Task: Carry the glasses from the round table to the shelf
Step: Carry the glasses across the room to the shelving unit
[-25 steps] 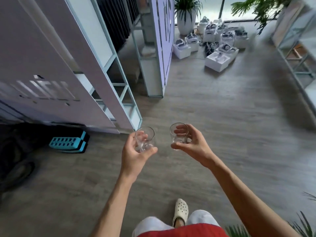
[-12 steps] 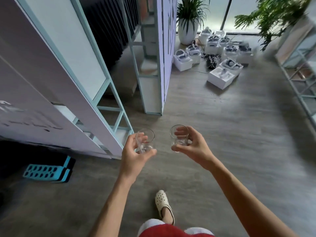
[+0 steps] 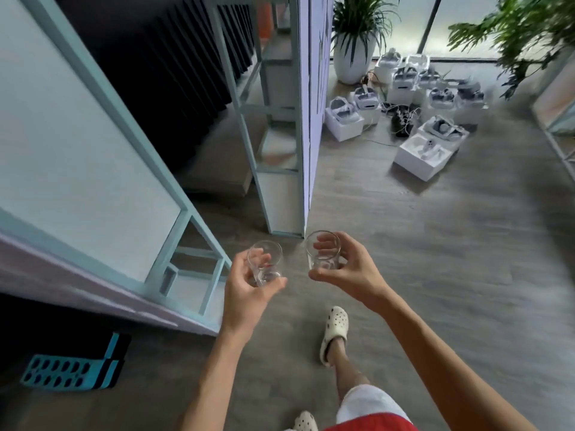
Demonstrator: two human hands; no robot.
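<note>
Clear glasses, one wrapped in the left hand, one in the right hand, ride upright at centre frame, apart, probably to avoid clinking.

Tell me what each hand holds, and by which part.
The left hand holds a clear glass by its lower side wall. The right hand holds another glass, fingers around its side.

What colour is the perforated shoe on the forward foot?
Cream-white perforated clog, clearest in the head view.
</note>
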